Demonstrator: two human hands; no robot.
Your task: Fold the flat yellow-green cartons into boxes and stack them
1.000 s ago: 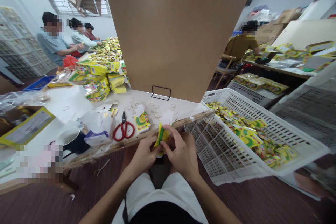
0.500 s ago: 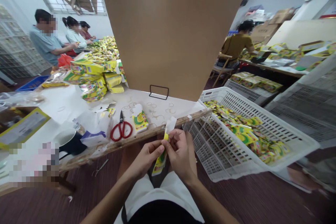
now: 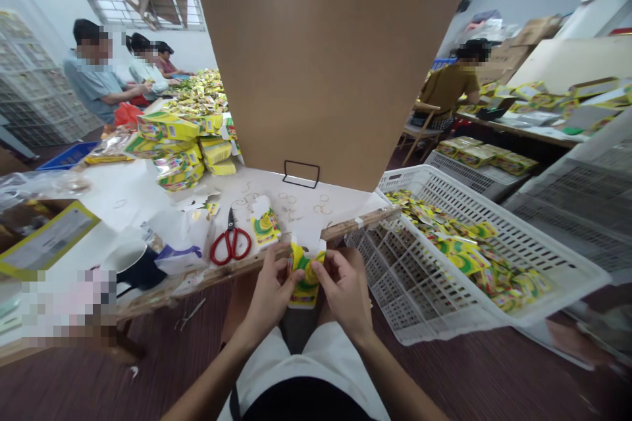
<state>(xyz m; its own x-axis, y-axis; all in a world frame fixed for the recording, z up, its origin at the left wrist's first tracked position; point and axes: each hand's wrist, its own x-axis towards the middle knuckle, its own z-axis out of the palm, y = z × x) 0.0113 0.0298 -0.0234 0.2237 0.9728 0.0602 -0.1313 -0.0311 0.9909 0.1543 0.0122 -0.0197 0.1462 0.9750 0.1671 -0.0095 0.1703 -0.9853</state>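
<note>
Between my hands, above my lap and just off the table edge, is a small yellow and green carton [image 3: 307,283]. Its printed face is toward me, and a white flap stands up at its top. My left hand [image 3: 273,283] grips the carton's left side with the thumb on the front. On the opposite side, my right hand [image 3: 342,281] pinches the upper right edge. Another carton of the same print [image 3: 265,223] lies on the table [image 3: 222,192] beyond my left hand. Beside it rest scissors with red handles [image 3: 230,243].
A white plastic crate [image 3: 553,263] on the right holds many flat yellow cartons. Ahead stands a large brown board [image 3: 320,72] with a wire stand. Rubber bands [image 3: 288,197] lie before it. On the left are a dark mug [image 3: 141,266] and stacked yellow boxes [image 3: 178,161]. Several people work farther back.
The carton has turned from edge-on to face-on and looks wider, with its top opened out. My left hand has moved from the carton's middle to its left side.
</note>
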